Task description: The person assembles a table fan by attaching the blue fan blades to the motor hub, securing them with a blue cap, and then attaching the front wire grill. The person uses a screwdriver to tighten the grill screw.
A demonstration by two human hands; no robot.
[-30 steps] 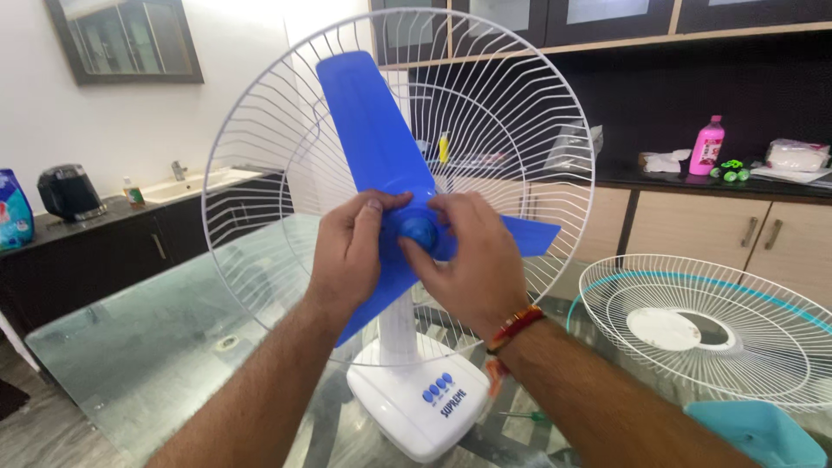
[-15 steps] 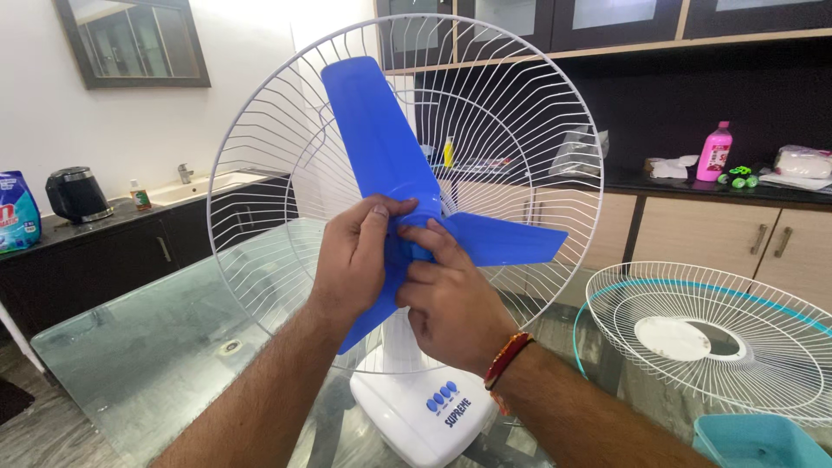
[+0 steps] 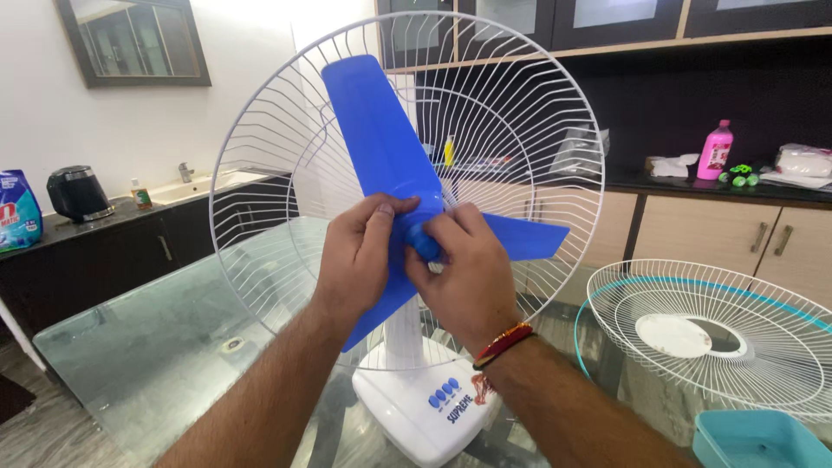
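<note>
We have both hands at the middle of the fan, which stands on its white base (image 3: 431, 407) near the front edge of the glass table (image 3: 165, 338). Our left hand (image 3: 357, 251) is closed around the hub of the blue blade (image 3: 381, 143), thumb on top, holding it. Our right hand (image 3: 464, 269) pinches the small round blue cap (image 3: 425, 244) at the hub's centre between thumb and fingers (how far the cap is seated we cannot tell, since the fingers hide its base).

The risk we see is slipping: the cap is smooth, glossy plastic and small, so a loose pinch could let it drop onto the glass. If the left hand slackens, the blade could spin freely and clip the thin wires of the rear guard (image 3: 520, 113) behind it.

The blade is stiff, smooth plastic, three broad paddles. The rear guard is a round cage of fine white wire. The front guard (image 3: 763, 347), also white wire with a teal rim, lies flat towards the table's right edge, beside a teal plastic tub (image 3: 763, 442) at the front right corner.
</note>
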